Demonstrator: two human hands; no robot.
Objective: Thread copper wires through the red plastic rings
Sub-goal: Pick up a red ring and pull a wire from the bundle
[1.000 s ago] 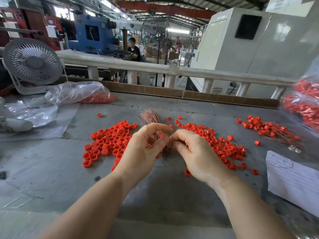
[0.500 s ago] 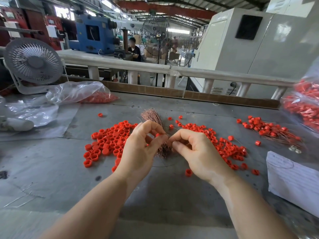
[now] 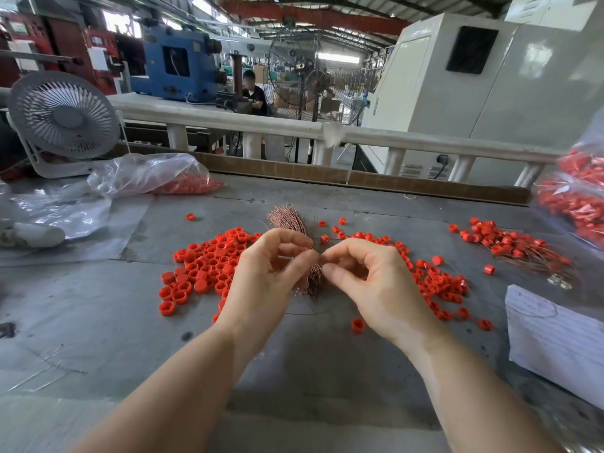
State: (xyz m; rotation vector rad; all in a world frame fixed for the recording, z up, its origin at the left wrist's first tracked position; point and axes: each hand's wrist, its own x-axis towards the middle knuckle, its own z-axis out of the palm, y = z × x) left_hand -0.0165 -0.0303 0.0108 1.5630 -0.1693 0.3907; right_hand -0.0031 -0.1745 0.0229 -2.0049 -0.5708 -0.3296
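My left hand and my right hand meet fingertip to fingertip above the grey table. The left thumb and forefinger pinch something small that the fingers hide. The right thumb and forefinger pinch a thin copper wire, barely visible. Beneath the hands a bundle of copper wires fans out toward the far side. Loose red plastic rings lie in a pile on the left and a pile on the right. One red ring sits just beyond my fingertips.
Rings with wires through them lie at the far right beside bags of red parts. A white paper is at the right edge. A plastic bag of rings, a white fan and clear plastic occupy the far left.
Both hands have lifted slightly and drifted away from me. A red ring that showed between my left thumb and forefinger half a second ago is now covered by the fingers.
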